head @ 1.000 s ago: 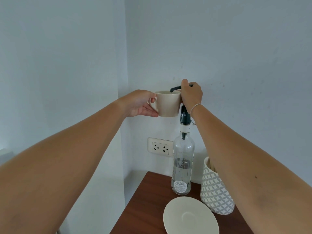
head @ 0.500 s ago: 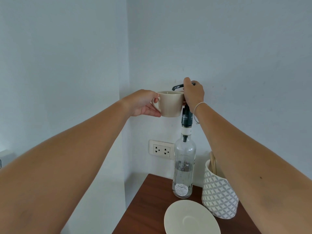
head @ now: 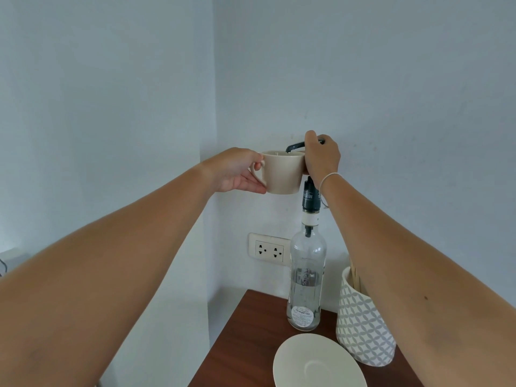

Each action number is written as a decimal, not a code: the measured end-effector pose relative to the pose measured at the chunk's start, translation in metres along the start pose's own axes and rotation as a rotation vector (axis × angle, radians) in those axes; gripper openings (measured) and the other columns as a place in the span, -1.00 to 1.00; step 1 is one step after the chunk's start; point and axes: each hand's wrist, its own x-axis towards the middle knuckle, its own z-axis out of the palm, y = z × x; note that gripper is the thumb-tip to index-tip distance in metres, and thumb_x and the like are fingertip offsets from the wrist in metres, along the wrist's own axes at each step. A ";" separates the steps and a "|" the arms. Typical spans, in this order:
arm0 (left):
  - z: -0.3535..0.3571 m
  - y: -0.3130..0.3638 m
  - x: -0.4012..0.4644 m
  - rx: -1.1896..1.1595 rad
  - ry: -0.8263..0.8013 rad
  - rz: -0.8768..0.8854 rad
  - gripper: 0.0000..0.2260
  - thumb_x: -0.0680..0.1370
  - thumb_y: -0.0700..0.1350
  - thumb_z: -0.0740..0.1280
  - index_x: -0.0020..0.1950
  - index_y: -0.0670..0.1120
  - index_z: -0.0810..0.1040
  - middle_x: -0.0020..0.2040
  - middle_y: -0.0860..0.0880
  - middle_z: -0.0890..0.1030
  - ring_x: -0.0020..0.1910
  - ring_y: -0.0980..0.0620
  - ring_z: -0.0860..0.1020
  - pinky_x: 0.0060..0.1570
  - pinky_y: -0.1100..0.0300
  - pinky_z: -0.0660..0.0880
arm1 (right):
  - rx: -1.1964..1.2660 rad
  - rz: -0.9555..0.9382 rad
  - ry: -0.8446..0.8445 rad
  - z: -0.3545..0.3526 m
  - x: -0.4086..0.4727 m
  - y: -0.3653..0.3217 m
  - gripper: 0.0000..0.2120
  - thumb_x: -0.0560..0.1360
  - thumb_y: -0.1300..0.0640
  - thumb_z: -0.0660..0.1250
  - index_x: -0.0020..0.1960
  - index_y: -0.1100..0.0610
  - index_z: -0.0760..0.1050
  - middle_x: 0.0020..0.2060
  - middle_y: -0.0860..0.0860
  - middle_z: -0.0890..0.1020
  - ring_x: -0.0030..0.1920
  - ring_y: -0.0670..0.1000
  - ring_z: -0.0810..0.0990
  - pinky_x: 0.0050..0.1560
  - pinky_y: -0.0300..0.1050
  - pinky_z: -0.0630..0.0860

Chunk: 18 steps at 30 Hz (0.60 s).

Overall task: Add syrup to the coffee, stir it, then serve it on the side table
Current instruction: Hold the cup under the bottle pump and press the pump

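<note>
My left hand (head: 237, 171) holds a beige coffee cup (head: 282, 173) by its handle, lifted high next to the top of a clear glass syrup bottle (head: 307, 275). The bottle stands on the dark wooden table (head: 245, 339) and carries a black pump. My right hand (head: 321, 156) rests on the pump head (head: 296, 146), whose spout points down over the cup's rim. What is inside the cup is hidden from this angle. A white saucer (head: 318, 364) lies on the table in front of the bottle.
A white holder with a grey lattice pattern (head: 363, 325) stands right of the bottle, with wooden sticks in it. A double wall socket (head: 269, 249) sits on the wall behind. The table fills a corner between two pale walls.
The view has tilted slightly, so the table objects sit a little lower and further right in the frame. Both hands keep the same hold on cup and pump.
</note>
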 end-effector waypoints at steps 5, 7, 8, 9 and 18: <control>0.001 -0.001 0.001 0.004 0.000 -0.008 -0.75 0.59 -0.15 0.15 -0.29 -0.16 0.33 -0.11 -0.41 0.55 -0.16 -0.22 0.63 -0.17 0.15 0.62 | -0.016 -0.006 0.009 0.000 0.000 0.003 -0.72 0.47 0.06 0.17 -0.38 0.09 0.23 -0.41 -0.04 0.35 -0.37 -0.03 0.32 -0.19 -0.07 0.38; 0.002 -0.002 0.001 0.000 -0.002 -0.006 -0.75 0.59 -0.15 0.14 -0.29 -0.16 0.33 -0.12 -0.40 0.55 -0.17 -0.22 0.63 -0.17 0.15 0.61 | -0.015 -0.011 0.012 0.000 -0.001 0.004 -0.71 0.47 0.07 0.18 -0.38 0.09 0.22 -0.42 -0.04 0.34 -0.38 -0.03 0.30 -0.21 -0.09 0.35; 0.002 -0.002 0.000 -0.003 -0.003 -0.003 -0.75 0.59 -0.16 0.14 -0.29 -0.16 0.33 -0.13 -0.40 0.55 -0.17 -0.22 0.62 -0.18 0.15 0.61 | -0.010 -0.011 0.013 0.000 -0.001 0.004 -0.71 0.47 0.08 0.18 -0.38 0.09 0.22 -0.42 -0.04 0.34 -0.38 -0.03 0.30 -0.21 -0.09 0.35; 0.002 -0.002 0.000 -0.005 -0.004 -0.003 -0.76 0.59 -0.16 0.14 -0.29 -0.16 0.33 -0.14 -0.40 0.55 -0.18 -0.22 0.62 -0.19 0.16 0.62 | -0.008 -0.011 0.013 0.000 -0.001 0.004 -0.72 0.47 0.07 0.18 -0.38 0.09 0.22 -0.42 -0.04 0.34 -0.38 -0.04 0.30 -0.21 -0.09 0.36; 0.004 -0.003 0.000 -0.014 -0.002 -0.005 -0.76 0.59 -0.15 0.15 -0.28 -0.16 0.33 -0.15 -0.39 0.56 -0.17 -0.21 0.63 -0.19 0.16 0.62 | -0.012 -0.019 -0.007 -0.002 -0.002 0.006 -0.72 0.48 0.09 0.17 -0.38 0.09 0.22 -0.42 -0.04 0.33 -0.37 -0.03 0.30 -0.28 -0.15 0.31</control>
